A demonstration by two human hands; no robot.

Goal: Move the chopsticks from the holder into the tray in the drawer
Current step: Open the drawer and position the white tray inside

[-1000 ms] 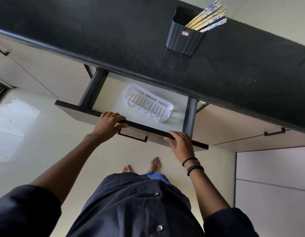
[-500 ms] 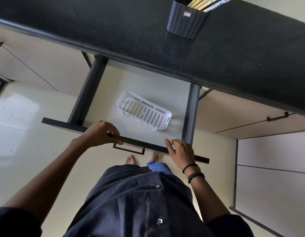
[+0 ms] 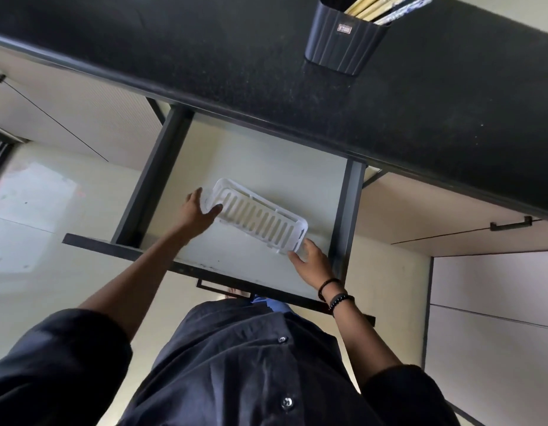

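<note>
The black countertop (image 3: 205, 56) spans the view above and well beyond the two hands, its front edge overhanging the back of the open drawer (image 3: 266, 167) in which the gripping takes place. The drawer's pale floor lies under both hands, with its dark side walls outside each of them and its front rail crossing beneath the forearms. The person's dark buttoned shirt (image 3: 251, 379) fills the near ground behind the wrists. Between the hands lies the white slotted tray (image 3: 260, 216), set at a slant on the drawer floor, its left end farther away than its right. Up and to the right of the grip, well apart from it, the dark ribbed holder (image 3: 340, 47) stands on the countertop. The chopsticks (image 3: 377, 7) are inside it, leaning right, and none are in the tray. The left hand (image 3: 199, 210) grips the tray's left end, thumb laid over the near rim and fingers curled round the far side. The right hand (image 3: 312, 262) meets the tray's near right corner with thumb and forefinger, but blur hides whether they pinch it. Two dark bracelets (image 3: 334, 292) circle the right wrist just behind that hand.
</note>
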